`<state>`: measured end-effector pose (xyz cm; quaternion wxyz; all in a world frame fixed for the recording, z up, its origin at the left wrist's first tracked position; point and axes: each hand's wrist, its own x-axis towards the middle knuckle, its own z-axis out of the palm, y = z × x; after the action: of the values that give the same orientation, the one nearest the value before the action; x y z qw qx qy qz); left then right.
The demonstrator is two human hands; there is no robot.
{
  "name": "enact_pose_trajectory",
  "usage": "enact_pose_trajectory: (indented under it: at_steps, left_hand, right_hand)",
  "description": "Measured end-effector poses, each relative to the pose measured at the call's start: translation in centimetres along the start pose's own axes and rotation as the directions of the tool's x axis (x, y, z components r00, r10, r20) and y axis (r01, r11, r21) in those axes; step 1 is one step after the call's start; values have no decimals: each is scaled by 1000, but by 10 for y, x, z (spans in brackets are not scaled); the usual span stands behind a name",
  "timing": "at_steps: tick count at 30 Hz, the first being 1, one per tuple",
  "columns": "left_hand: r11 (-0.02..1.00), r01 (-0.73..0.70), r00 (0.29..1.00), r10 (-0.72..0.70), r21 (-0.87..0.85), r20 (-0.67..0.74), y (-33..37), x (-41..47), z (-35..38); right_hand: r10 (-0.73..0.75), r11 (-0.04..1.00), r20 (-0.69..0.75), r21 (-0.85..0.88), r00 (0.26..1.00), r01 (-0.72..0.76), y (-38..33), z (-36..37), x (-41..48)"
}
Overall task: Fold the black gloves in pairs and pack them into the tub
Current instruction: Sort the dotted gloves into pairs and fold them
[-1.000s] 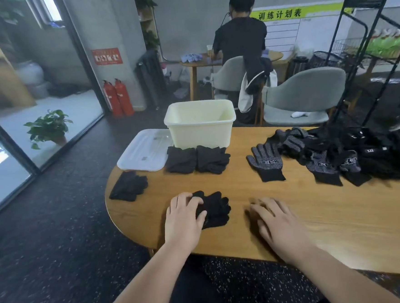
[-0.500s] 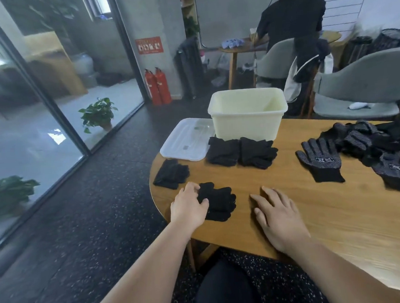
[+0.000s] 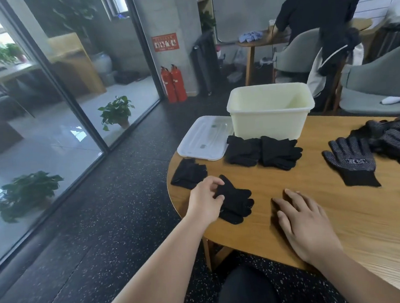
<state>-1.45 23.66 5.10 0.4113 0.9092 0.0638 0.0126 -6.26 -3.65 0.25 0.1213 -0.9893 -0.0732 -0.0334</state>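
My left hand (image 3: pixel 206 201) pinches the left edge of a folded pair of black gloves (image 3: pixel 235 202) near the table's front left edge. Flat on the wood to its right lies my right hand (image 3: pixel 303 224), fingers spread and holding nothing. Another folded pair (image 3: pixel 188 173) sits by the left rim. Two more folded pairs (image 3: pixel 263 152) lie side by side in front of the cream tub (image 3: pixel 271 120), which stands at the back of the table and looks empty. A single dotted glove (image 3: pixel 352 162) lies flat at right, beside a heap of unfolded gloves (image 3: pixel 393 137).
The tub's white lid (image 3: pixel 204 139) lies left of the tub, overhanging the table (image 3: pixel 340 212) edge. Grey chairs (image 3: pixel 378 79) stand behind the table. A person in black stands at another table at the back. Glass wall, plants and fire extinguishers are at left.
My view has swung left. My left hand went from resting flat on the folded pair to pinching its left edge with curled fingers. The right hand stayed flat on the table.
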Motion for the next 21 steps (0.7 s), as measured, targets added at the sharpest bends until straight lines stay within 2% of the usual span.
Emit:
enact_pose_trajectory:
  at_steps: [3,8,10,12,14,16,18,21]
  left_hand:
    - [999,-47,999,47,-21,2,-1,7,-11]
    - [974,-192,980,185,-118,-72,9,31,-50]
    - [944,-199,979,177,-265,-105,12,43,-71]
    - [928,-163,981,116,-336,-154,6,57,-85]
    - [961,-85,981,34,-263,-189,-12,73,-90]
    - [999,0,994,-4,-36,-112,-32,82,-87]
    - [979,19,1000,-14,204,-26,-49,87,-78]
    - [963,-36,998,49,269,-43,-61,89,-70]
  right_hand:
    - [10,1000,5,4,1000,-10,-1,0,0]
    - [30,999,32,-37,999,-28,-3,-1,1]
    - [44,998,48,-37,998,-42,-5,-2,1]
    - [49,998,47,-39,998,-47,-5,-2,2]
    - [45,998,41,-40,998,-43,-4,-1,2]
    - [39,999,38,-32,999,-38,-4,0,2]
    - [41,999,42,-31,998,-39,-4,-2,3]
    - [43,998,44,-41,998,-41,-5,-4,4]
